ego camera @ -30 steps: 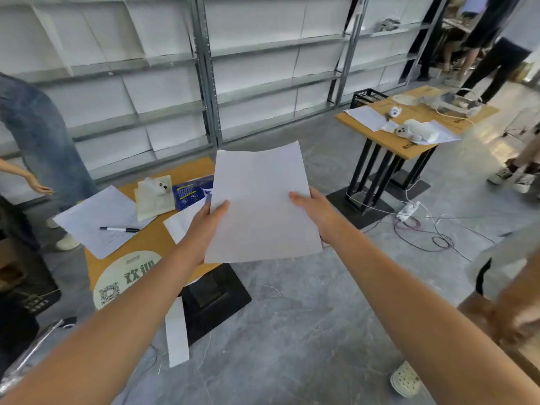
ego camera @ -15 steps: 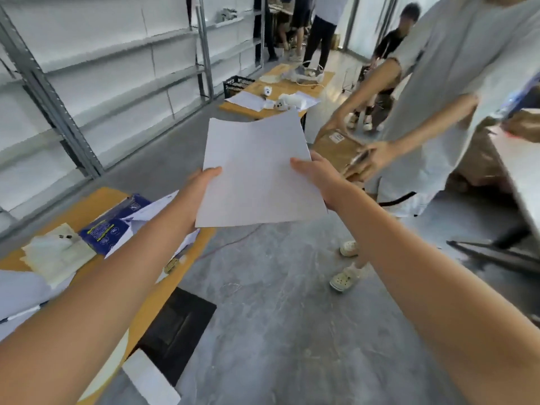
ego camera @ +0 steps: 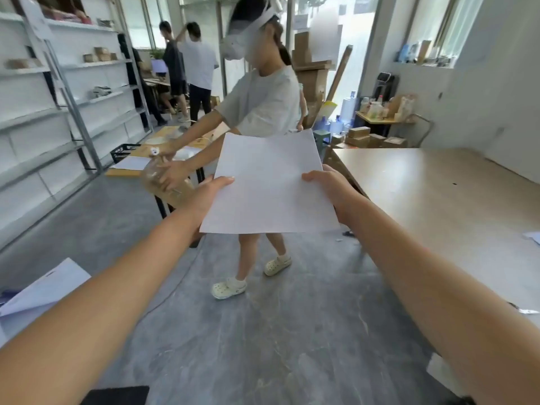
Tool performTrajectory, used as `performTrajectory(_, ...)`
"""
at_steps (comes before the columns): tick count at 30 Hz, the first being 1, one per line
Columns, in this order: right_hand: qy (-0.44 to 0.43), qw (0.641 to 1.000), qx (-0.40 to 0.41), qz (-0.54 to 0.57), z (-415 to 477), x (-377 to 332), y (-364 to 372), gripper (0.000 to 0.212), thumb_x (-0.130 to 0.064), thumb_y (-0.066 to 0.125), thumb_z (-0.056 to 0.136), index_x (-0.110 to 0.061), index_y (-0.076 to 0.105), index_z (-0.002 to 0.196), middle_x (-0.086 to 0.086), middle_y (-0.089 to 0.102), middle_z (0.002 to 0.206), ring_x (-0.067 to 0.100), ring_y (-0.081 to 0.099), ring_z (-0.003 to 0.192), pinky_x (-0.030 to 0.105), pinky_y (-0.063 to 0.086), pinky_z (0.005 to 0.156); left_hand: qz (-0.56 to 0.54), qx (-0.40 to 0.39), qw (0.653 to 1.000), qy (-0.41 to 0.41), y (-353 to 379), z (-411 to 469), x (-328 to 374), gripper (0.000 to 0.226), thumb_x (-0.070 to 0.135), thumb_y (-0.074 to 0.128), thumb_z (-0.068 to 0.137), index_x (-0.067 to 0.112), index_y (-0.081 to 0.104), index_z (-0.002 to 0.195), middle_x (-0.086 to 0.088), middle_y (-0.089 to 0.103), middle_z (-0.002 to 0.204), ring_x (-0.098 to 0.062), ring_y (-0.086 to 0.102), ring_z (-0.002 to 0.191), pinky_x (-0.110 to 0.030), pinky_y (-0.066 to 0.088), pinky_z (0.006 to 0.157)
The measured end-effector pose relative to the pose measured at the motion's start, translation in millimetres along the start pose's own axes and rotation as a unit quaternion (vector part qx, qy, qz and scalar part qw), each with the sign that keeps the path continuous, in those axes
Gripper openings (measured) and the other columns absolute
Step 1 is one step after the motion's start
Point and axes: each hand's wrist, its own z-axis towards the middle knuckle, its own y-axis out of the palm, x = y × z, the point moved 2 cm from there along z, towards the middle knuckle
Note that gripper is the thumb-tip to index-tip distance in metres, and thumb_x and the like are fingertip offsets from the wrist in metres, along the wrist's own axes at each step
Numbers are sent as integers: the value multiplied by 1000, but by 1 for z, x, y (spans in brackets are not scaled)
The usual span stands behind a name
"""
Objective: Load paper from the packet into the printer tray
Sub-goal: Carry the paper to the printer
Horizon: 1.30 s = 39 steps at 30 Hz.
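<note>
Head view: paper [ego camera: 270,182] held level in mid-air over the floor [ego camera: 263,331], beside the desk [ego camera: 438,194]. Left hand [ego camera: 209,197] pinches its left edge; right hand [ego camera: 331,188] pinches its right edge.

We see matt white paper [ego camera: 270,185], a smooth wood-look tabletop [ego camera: 432,188] with a soft sheen, a mottled grey concrete floor [ego camera: 233,331], and metal shelving [ego camera: 73,106].

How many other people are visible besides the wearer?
3: one in grey directly behind the held paper, two standing at the back left. More may be hidden.
</note>
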Motion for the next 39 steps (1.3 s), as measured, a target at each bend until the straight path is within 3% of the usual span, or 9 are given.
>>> performTrajectory(6,-19,988,153,21,-118,-5,-199,12,-6,55,88,-13,53,97,9,61,87,25,62,69,30,55,59,15,-178,983,-47,203,-46,-16,32,36,60,89,13,69,109,-7,75,98,-22,73,77,-32,56,73)
performTrajectory(10,-36,960,278,17,-213,-3,-313,13,-9,52,93,-11,53,106,7,62,89,22,61,71,30,53,62,21,-280,957,-67,337,-89,-34,31,32,58,90,12,66,112,-7,77,92,-22,73,71,-28,58,60)
performTrajectory(13,-48,930,365,28,-289,6,-386,7,-15,50,97,-14,57,94,5,64,89,19,63,70,30,52,63,54,-362,929,-56,432,-127,-48,31,33,58,90,12,64,112,-15,71,111,-24,71,79,-32,57,72)
performTrajectory(17,-61,879,472,33,-388,18,-456,16,-23,48,99,-11,58,104,5,66,93,17,65,68,29,53,64,86,-486,866,-83,534,-198,-70,25,37,54,93,17,66,102,-3,74,85,-21,72,69,-27,58,61)
performTrajectory(21,-50,818,571,46,-479,35,-496,25,-24,45,100,-10,52,118,10,65,104,24,65,79,36,55,71,88,-577,808,-77,621,-252,-95,29,34,60,87,14,66,106,-12,72,104,-25,72,75,-34,60,63)
performTrajectory(25,-18,751,658,53,-552,54,-518,28,-22,45,100,-6,51,122,20,62,123,33,63,97,50,52,92,96,-640,756,-99,688,-310,-122,22,26,55,93,17,53,114,-7,60,100,-18,67,66,-23,54,47)
performTrajectory(28,-4,704,707,67,-591,73,-523,29,-20,45,100,-4,51,124,23,61,127,30,64,84,42,55,77,115,-683,713,-109,727,-345,-152,30,30,58,93,19,47,118,-5,60,103,-19,66,71,-30,56,60)
performTrajectory(31,20,663,742,98,-622,94,-520,22,-20,44,101,-8,48,120,12,65,108,23,64,78,34,52,63,163,-718,666,-118,748,-373,-181,43,39,61,90,25,43,126,-1,61,104,-19,66,78,-27,53,55)
performTrajectory(39,122,609,770,144,-690,154,-502,38,-11,57,94,-7,46,130,14,64,125,33,65,104,41,54,71,221,-779,564,-161,770,-442,-252,52,37,59,92,23,34,135,-10,55,130,-32,62,100,-42,53,79)
